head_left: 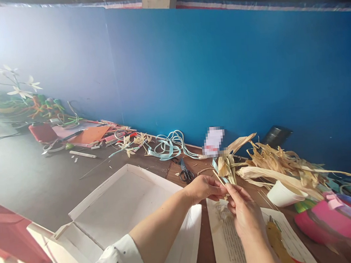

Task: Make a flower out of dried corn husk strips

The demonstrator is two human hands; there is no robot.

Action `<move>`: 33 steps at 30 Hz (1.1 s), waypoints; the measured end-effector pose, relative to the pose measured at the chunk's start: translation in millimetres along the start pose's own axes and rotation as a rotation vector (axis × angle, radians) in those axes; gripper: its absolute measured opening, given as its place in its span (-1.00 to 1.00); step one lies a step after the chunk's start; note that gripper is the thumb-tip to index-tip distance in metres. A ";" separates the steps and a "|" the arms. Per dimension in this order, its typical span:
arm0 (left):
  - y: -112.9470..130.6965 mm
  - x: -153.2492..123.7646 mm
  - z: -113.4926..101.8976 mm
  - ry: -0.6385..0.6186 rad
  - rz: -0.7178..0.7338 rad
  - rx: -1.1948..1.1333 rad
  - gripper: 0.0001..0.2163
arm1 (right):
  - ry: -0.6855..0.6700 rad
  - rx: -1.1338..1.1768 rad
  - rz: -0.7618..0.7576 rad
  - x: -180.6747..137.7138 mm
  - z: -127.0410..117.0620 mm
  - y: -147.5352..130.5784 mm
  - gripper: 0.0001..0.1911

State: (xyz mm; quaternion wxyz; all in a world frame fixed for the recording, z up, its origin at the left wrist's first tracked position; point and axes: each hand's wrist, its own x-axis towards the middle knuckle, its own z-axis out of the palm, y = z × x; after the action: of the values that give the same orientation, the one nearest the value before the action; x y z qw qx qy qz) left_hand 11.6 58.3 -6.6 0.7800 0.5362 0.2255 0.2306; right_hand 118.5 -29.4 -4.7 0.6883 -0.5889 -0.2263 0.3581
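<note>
My left hand (206, 188) and my right hand (244, 207) meet above the table, fingertips pinched together. Between them is a thin pale stick (219, 178) with a strip of light blue tape (224, 180) beside it. Whether the tape is wound on the stick I cannot tell, as my fingers cover the lower part. Dried corn husks (227, 166) show just behind my fingertips. Black-handled scissors (185, 174) lie left of them. Under my right hand is a printed sheet (224, 233).
An open white box lid (128, 192) lies at left. A heap of corn husks (275, 160), a white cup (285, 195) and a pink basket (331, 220) stand at right. Husk flowers (128, 146) and a blue ribbon coil (164, 148) lie along the blue wall (219, 71).
</note>
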 end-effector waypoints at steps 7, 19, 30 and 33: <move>0.2 -1.1 -0.9 -0.019 0.000 -0.045 -0.54 | 0.024 0.139 0.014 4.5 -1.6 0.2 -0.63; 1.8 -2.7 1.1 -0.033 0.001 -0.042 -0.52 | -0.037 0.076 0.014 6.0 -1.7 1.3 -0.64; -0.1 -1.8 -1.6 -0.045 -0.020 -0.086 -0.49 | -0.001 0.135 -0.008 -0.7 1.6 -4.6 -0.69; 0.9 -2.3 -0.8 -0.043 -0.018 -0.075 -0.48 | -0.011 0.106 -0.020 -1.2 1.4 -4.1 -0.69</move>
State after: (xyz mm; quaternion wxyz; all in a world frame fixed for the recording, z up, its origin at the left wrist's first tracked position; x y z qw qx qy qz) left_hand 9.2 57.8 -5.8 0.8062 0.5095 0.2049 0.2201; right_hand 117.7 -29.6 -0.4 0.7209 -0.5474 -0.2167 0.3658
